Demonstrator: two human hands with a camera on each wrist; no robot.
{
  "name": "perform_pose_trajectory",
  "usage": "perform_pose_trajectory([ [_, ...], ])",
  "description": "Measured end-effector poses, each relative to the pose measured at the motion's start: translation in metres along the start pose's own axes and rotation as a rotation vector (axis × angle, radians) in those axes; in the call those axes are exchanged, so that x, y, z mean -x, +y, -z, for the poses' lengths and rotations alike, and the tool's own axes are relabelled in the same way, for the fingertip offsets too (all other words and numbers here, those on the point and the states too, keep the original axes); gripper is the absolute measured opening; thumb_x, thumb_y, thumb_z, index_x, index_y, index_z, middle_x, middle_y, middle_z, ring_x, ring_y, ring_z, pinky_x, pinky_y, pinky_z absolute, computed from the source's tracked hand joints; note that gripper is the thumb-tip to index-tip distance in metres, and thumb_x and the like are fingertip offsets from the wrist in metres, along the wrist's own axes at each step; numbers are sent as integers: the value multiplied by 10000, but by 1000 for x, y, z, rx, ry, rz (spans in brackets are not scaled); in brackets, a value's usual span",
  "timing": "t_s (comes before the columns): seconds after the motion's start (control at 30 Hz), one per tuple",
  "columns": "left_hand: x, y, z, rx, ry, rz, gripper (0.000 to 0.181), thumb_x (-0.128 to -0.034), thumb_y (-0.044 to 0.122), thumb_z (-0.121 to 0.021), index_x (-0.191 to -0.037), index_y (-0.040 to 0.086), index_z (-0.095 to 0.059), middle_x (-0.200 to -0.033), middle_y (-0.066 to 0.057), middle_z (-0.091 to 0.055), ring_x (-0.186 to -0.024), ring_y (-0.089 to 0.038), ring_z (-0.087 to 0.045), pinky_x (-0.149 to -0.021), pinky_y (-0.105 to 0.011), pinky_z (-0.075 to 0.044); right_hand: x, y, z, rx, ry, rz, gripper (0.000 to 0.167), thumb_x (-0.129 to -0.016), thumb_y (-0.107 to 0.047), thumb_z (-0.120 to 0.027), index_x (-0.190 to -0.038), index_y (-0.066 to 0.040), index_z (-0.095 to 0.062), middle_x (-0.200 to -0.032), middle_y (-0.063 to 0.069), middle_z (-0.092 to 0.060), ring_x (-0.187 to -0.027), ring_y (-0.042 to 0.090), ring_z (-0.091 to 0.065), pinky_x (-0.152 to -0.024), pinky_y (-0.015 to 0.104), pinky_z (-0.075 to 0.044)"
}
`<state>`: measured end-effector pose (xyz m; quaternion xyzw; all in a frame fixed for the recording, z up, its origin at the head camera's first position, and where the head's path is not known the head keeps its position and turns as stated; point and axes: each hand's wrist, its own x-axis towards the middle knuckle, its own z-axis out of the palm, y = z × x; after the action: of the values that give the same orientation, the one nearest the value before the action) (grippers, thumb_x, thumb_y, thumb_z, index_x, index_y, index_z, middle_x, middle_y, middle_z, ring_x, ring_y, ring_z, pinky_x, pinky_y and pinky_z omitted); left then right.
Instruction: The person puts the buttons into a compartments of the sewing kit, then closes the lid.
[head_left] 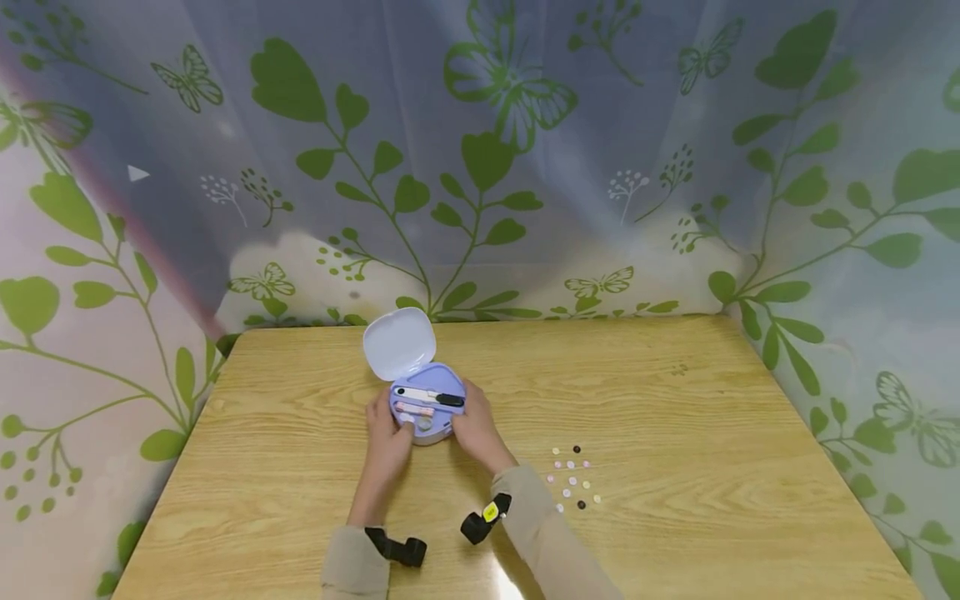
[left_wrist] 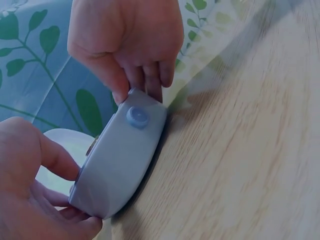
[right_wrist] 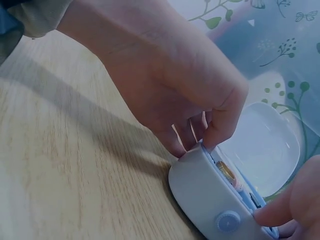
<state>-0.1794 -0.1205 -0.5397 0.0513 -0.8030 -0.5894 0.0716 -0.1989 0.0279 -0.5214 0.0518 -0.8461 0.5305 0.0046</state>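
Observation:
A lavender sewing box (head_left: 414, 433) has its white lid (head_left: 399, 343) tipped back. Inside lie a white tool with a black end (head_left: 429, 395), a small pink-and-white item (head_left: 415, 409) and a round metallic item (head_left: 424, 424). My left hand (head_left: 387, 440) grips the box's left side, thumb at the rim. Gripping the opposite side is my right hand (head_left: 477, 423), its thumb also at the rim. A round blue button (left_wrist: 138, 117) shows on the front wall in the left wrist view. Whether the base touches the table cannot be told.
Several small buttons (head_left: 573, 481), in white, yellow, pink and black, lie scattered on the wooden table (head_left: 712, 417) to the right of my right forearm. A leaf-patterned curtain (head_left: 525, 208) hangs behind the table's back edge and along both sides.

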Motion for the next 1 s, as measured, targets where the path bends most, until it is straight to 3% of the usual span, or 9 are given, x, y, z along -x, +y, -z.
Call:
perform_pose_trajectory([
  [0.3, 2, 0, -4, 2, -90, -54, 656, -822, -114, -475, -1462, -107, -329, -1391, -287, -310, -1318, -402, -332, -1170, -520, -248, 15, 6, 10, 19, 45, -18, 664, -720, 108, -524, -1359, 222, -383, -1359, 378, -441, -1309, 494, -380, -1153, 562, -276],
  [0.53, 5, 1, -6, 52, -177, -83, 659, -816, -148, -463, -1462, -110, -337, -1399, -291, -311, -1343, -399, -321, -1192, -500, -224, 33, 8, 20, 5, 75, -18, 653, -719, 77, -593, -1325, 223, -399, -1323, 392, -431, -1280, 520, -376, -1134, 603, -275],
  [0.7, 9, 2, -8, 106, -259, -62, 672, -831, -164, -432, -1485, -114, -289, -1425, -281, -290, -1412, -389, -278, -1210, -453, -171, 47, 12, 29, 44, 53, -16, 654, -798, 48, -627, -1371, 210, -356, -1340, 388, -410, -1287, 518, -365, -1134, 605, -275],
  [1.0, 19, 1, -13, 202, -356, -93, 668, -837, -180, -436, -1484, -121, -279, -1465, -293, -252, -1434, -416, -243, -1200, -444, -165, 68, 19, 48, 138, -5, 4, 690, -863, -40, -656, -1441, 148, -327, -1292, 305, -447, -1240, 446, -431, -1106, 587, -342],
])
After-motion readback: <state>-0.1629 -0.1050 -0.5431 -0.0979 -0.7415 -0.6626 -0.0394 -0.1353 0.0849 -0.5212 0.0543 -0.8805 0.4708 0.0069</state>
